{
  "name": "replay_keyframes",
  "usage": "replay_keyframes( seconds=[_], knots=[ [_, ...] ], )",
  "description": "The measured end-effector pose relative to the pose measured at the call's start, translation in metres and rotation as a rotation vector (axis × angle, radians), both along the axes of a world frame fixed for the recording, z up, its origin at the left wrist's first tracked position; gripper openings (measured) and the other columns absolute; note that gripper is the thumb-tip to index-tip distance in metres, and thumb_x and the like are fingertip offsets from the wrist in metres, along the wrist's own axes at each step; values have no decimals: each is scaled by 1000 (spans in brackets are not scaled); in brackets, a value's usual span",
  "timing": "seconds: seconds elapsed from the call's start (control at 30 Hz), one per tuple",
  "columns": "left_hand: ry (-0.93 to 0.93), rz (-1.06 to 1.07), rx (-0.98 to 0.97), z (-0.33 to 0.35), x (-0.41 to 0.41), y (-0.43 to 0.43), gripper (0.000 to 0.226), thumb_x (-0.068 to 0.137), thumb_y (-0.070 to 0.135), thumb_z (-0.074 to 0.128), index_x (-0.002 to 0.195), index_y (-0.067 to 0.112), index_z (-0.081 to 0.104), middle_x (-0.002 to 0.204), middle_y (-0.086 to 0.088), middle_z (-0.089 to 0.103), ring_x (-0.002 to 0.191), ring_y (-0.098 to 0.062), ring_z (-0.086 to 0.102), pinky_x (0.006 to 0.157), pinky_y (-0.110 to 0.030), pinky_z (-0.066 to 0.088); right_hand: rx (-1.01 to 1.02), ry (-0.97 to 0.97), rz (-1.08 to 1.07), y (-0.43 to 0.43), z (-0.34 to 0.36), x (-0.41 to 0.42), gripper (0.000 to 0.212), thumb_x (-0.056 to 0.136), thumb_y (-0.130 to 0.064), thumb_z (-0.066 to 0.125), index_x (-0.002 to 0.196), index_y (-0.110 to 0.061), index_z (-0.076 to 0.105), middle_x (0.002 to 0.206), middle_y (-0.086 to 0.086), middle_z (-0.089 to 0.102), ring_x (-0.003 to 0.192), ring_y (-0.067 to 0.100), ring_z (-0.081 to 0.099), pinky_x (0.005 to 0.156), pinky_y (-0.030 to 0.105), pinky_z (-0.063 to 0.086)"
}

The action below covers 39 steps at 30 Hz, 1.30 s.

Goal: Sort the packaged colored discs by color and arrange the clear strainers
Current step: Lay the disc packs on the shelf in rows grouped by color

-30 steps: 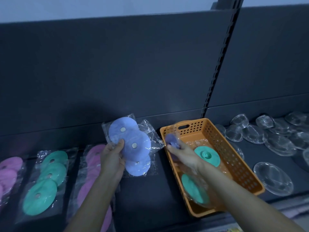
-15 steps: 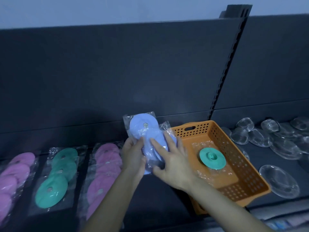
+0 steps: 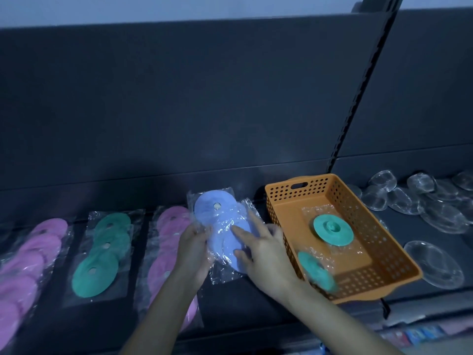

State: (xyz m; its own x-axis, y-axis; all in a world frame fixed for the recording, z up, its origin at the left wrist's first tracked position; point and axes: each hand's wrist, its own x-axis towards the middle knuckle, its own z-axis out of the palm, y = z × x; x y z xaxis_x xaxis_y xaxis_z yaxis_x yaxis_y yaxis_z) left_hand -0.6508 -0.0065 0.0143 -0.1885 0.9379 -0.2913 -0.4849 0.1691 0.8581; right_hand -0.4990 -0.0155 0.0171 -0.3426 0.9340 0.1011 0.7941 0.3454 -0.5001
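The bagged pink round discs (image 3: pixel 23 267) at lower left run off the frame's left edge. The left hand (image 3: pixel 190 248) and the right hand (image 3: pixel 266 254) cover much of the bagged pale blue discs (image 3: pixel 217 216). A teal disc (image 3: pixel 316 271) in the orange perforated plastic basket (image 3: pixel 371 234) is blurred. The clear plastic strainers (image 3: pixel 463 179) at far right are cropped. The coloured items (image 3: pixel 414 334) at bottom right are too blurred to identify.

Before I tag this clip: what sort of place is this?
Probably a shop's display shelving being stocked: a dark back panel with a slotted upright, bagged green discs and pink discs laid in rows by colour, and loose clear strainers spread on the next shelf bay.
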Motion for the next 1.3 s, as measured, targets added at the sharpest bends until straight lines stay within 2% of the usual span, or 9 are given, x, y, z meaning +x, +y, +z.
replay_keyframes(
  seconds=[0.1, 0.2, 0.37, 0.5, 0.63, 0.77, 0.9, 1.07, 1.3],
  knots=[
    [93, -4, -120, -18, -5, -8, 22, 90, -5, 46, 74, 7, 54, 71, -16, 58, 61, -25, 56, 54, -32, 48, -41, -24, -51, -15, -21, -3, 61, 87, -36, 57, 140, -41, 26, 158, -5, 0, 114, 25, 22, 103, 34, 28],
    [15, -128, -115, -31, -4, -15, 21, 90, -7, 42, 98, -2, 61, 91, -23, 68, 79, -34, 66, 73, -46, 54, -158, -2, -146, -23, -36, 0, 90, 76, -41, 68, 145, -40, 10, 156, -1, 2, 119, 31, 28, 103, 36, 29],
    [-22, -168, -223, -46, 2, -11, 19, 93, -7, 42, 98, 1, 58, 85, -15, 70, 70, -25, 68, 58, -34, 56, -284, 9, -226, -21, -48, 12, 103, 70, -47, 75, 148, -31, 10, 150, 6, 17, 130, 35, 31, 107, 37, 26],
    [174, -240, -298, -50, 4, -8, 12, 93, 1, 51, 83, 3, 59, 72, -9, 69, 60, -18, 65, 56, -28, 55, -321, 155, -272, -20, -48, 16, 73, 78, -43, 70, 139, -26, 34, 128, 9, 40, 112, 26, 50, 97, 26, 37],
    [766, -218, -204, -50, -7, -1, 22, 86, 22, 65, 84, 0, 59, 81, -14, 65, 76, -29, 64, 78, -45, 55, -297, 258, -290, -18, -45, 20, 41, 84, -11, 63, 118, -26, 47, 101, 2, 48, 72, -2, 54, 64, -3, 36],
    [1187, -234, -108, -45, -16, 8, 21, 81, 11, 55, 64, 11, 43, 56, 0, 51, 66, -27, 63, 59, -37, 50, -371, 360, -379, -16, -47, 24, 38, 81, 4, 59, 93, -26, 40, 66, -13, 51, 47, -18, 51, 37, 1, 32],
    [1291, -280, -140, -49, -21, 9, 21, 88, 17, 48, 73, 2, 48, 69, -11, 64, 67, -29, 65, 61, -41, 53, -434, 387, -431, -15, -56, 28, 21, 83, -2, 62, 95, -17, 53, 53, -8, 54, 40, -5, 52, 38, 7, 34],
    [1575, -254, -77, -40, -17, 8, 37, 87, 36, 57, 64, 15, 37, 57, 1, 48, 56, -24, 45, 44, -30, 24, -436, 495, -446, -14, -60, 25, 17, 86, 3, 58, 89, -13, 54, 41, -9, 56, 38, -8, 50, 37, 5, 32],
    [1279, -435, -215, -39, -25, 13, 26, 87, 13, 59, 64, 3, 53, 70, -16, 65, 65, -29, 69, 61, -40, 58, -339, 494, -530, -11, -67, 24, 27, 85, -6, 62, 66, -20, 51, 58, -8, 55, 54, -1, 48, 51, 5, 37]
  ],
)
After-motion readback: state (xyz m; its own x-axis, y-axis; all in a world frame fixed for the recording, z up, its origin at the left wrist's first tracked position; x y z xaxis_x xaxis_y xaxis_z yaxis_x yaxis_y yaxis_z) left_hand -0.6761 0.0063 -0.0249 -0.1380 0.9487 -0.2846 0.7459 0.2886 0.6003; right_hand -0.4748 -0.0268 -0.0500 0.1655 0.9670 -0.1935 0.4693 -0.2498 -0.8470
